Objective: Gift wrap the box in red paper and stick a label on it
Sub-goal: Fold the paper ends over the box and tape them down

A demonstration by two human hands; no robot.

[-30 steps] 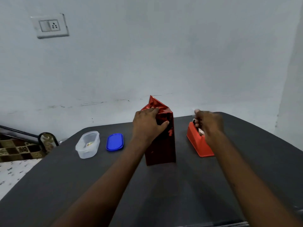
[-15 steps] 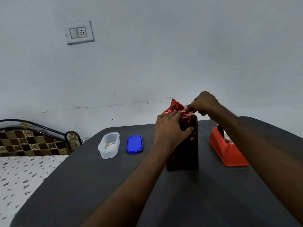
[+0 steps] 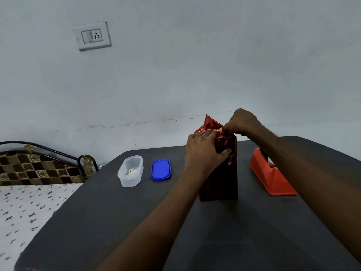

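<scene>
A tall box wrapped in shiny red paper (image 3: 222,178) stands upright on the dark grey table (image 3: 195,231). A pointed flap of paper sticks up at its top. My left hand (image 3: 205,151) clasps the box's upper part, thumb on the near face and fingers holding down the folded paper. My right hand (image 3: 240,123) is at the top edge, fingertips pinched on the fold, probably pressing a small piece of tape; the tape itself is too small to make out. No label shows on the box.
An orange tape dispenser (image 3: 273,178) stands right of the box, partly behind my right forearm. To the left are a clear plastic tub (image 3: 130,171) with small items inside and its blue lid (image 3: 160,169). A bed (image 3: 29,202) lies beyond the table's left edge.
My right hand left the tape dispenser and came up to the top of the box, where it now pinches the fold. My left hand stayed on the box. The camera shifted.
</scene>
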